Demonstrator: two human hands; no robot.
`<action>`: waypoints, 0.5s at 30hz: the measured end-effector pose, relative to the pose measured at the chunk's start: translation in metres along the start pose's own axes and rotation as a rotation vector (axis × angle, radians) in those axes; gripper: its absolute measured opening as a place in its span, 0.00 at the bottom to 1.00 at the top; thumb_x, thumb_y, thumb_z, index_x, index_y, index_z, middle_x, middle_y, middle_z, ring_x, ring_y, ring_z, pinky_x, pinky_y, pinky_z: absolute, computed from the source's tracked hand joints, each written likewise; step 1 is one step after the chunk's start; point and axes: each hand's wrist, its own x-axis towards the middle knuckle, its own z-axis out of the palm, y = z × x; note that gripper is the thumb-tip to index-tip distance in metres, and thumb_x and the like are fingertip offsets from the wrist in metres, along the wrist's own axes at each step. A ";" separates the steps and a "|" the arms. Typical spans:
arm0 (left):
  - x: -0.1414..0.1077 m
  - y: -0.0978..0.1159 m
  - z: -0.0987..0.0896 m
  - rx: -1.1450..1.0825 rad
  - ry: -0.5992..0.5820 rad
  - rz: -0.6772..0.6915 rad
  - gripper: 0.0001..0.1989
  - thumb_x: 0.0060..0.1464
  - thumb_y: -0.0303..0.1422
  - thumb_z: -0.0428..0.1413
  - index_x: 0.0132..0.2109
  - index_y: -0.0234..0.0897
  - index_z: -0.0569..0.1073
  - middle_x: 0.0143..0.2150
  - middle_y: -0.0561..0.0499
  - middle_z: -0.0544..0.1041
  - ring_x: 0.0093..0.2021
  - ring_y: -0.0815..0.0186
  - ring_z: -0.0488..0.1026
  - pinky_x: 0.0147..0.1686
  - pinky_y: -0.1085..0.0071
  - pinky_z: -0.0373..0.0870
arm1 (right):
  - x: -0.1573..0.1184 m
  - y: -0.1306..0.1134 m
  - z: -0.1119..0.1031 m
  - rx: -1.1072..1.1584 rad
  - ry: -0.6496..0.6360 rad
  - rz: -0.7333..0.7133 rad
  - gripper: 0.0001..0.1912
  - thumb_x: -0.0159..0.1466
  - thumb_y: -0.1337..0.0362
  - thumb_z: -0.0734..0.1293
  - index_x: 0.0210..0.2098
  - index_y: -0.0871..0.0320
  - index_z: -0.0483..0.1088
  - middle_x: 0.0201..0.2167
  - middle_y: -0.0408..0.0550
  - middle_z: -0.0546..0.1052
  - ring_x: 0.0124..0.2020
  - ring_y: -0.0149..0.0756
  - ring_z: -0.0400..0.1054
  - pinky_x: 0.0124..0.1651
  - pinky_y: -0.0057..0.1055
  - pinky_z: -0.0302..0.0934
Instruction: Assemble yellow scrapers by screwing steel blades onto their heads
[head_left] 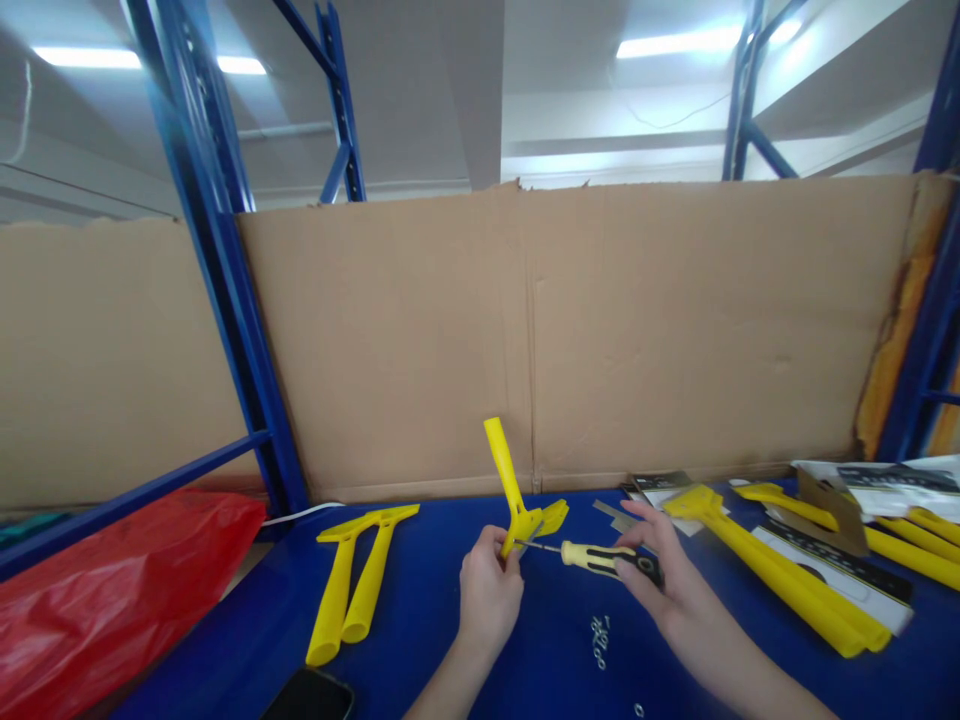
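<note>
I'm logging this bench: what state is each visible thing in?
Yellow scraper handle, held in left hand, grip end up
Screwdriver, held in right hand, tip at the handle's head
Two scraper handles at left, lying side by side
Scraper handles at right, lying down
Small metal fasteners, lying loose
Phone, lying flat
Red plastic sheeting, wrinkled
Cardboard panel, standing upright
Ceiling lights, lit

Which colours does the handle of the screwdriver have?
Screwdriver handle: pale yellow and black, head view.

We face brown cardboard [390, 340] behind a blue table [424, 575]; blue posts [244, 320] stand left and right, and lit tubes [679, 44] shine along the pale ceiling [397, 90] overhead.
</note>
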 end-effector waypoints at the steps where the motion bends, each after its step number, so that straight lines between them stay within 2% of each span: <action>1: 0.000 -0.001 0.000 0.003 -0.009 0.015 0.01 0.52 0.27 0.55 0.33 0.38 0.70 0.26 0.54 0.76 0.25 0.69 0.74 0.26 0.77 0.67 | 0.000 0.001 0.000 -0.024 0.009 0.026 0.21 0.64 0.52 0.54 0.54 0.52 0.52 0.32 0.44 0.70 0.35 0.39 0.68 0.45 0.41 0.62; 2: 0.000 -0.001 0.000 0.006 -0.017 0.024 0.01 0.52 0.28 0.55 0.34 0.38 0.70 0.26 0.54 0.76 0.25 0.69 0.74 0.26 0.77 0.67 | 0.000 0.001 0.000 -0.045 0.032 0.062 0.21 0.65 0.51 0.52 0.54 0.52 0.52 0.31 0.44 0.70 0.34 0.39 0.68 0.45 0.42 0.62; 4: 0.001 -0.002 0.001 0.006 -0.019 0.018 0.01 0.52 0.29 0.55 0.33 0.38 0.70 0.27 0.53 0.76 0.26 0.69 0.74 0.26 0.77 0.67 | 0.000 0.002 0.001 -0.046 0.089 0.093 0.23 0.64 0.50 0.53 0.55 0.51 0.51 0.36 0.46 0.71 0.36 0.40 0.69 0.46 0.42 0.62; 7: 0.002 -0.002 0.001 -0.001 -0.012 -0.002 0.01 0.52 0.29 0.55 0.33 0.38 0.70 0.26 0.53 0.76 0.26 0.68 0.74 0.25 0.77 0.67 | 0.001 0.003 0.001 0.014 0.099 0.013 0.28 0.60 0.52 0.60 0.57 0.50 0.50 0.43 0.48 0.70 0.39 0.40 0.69 0.45 0.39 0.64; 9: 0.001 -0.001 0.001 -0.003 -0.015 0.006 0.01 0.52 0.29 0.56 0.33 0.38 0.70 0.26 0.53 0.76 0.25 0.68 0.74 0.25 0.77 0.66 | 0.002 0.001 0.000 -0.005 0.069 -0.022 0.26 0.59 0.54 0.59 0.56 0.51 0.51 0.38 0.46 0.71 0.37 0.40 0.69 0.44 0.38 0.64; 12: -0.001 0.000 0.000 0.008 -0.038 0.052 0.01 0.52 0.28 0.55 0.33 0.39 0.70 0.26 0.54 0.76 0.25 0.68 0.74 0.25 0.77 0.66 | 0.002 -0.001 -0.002 -0.092 0.048 0.015 0.21 0.63 0.52 0.54 0.53 0.53 0.53 0.29 0.43 0.70 0.32 0.39 0.68 0.41 0.39 0.63; 14: -0.001 0.000 0.000 0.013 -0.040 0.072 0.02 0.52 0.27 0.54 0.33 0.39 0.69 0.26 0.54 0.76 0.25 0.68 0.74 0.25 0.77 0.65 | 0.002 0.000 -0.003 -0.067 0.065 0.061 0.22 0.64 0.51 0.53 0.55 0.53 0.52 0.32 0.45 0.71 0.29 0.38 0.68 0.34 0.36 0.65; 15: -0.001 0.000 -0.001 0.013 -0.036 0.072 0.02 0.52 0.27 0.54 0.33 0.39 0.69 0.26 0.53 0.76 0.25 0.68 0.74 0.25 0.76 0.65 | 0.001 0.000 -0.002 -0.034 0.076 0.082 0.24 0.63 0.51 0.55 0.56 0.51 0.51 0.36 0.46 0.72 0.28 0.37 0.68 0.29 0.33 0.64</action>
